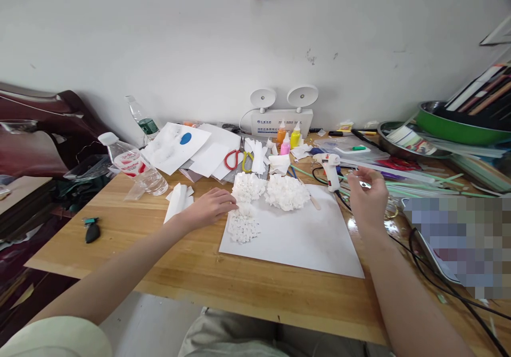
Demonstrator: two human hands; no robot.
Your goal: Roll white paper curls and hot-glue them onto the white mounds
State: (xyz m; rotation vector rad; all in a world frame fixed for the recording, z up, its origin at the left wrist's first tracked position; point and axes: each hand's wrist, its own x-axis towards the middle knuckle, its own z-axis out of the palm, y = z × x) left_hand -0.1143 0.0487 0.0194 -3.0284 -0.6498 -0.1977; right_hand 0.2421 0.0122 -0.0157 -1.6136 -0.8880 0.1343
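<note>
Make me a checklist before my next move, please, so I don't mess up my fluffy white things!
1. White sheet lying flat: ok.
2. Left hand by the fluffy white pieces: ok.
3. Glue gun cool: cannot tell.
4. Right hand not gripping the glue gun: ok.
5. Red-labelled bottle capped: ok.
6. Right side uncluttered: not ok; the green bowl sits there.

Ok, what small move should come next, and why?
Probably have the left hand pinch one of the white bits: its fingertips are right at their edge, on the left of the sheet. The right hand is raised beside the glue gun; whether it holds anything is too small to tell.
</note>
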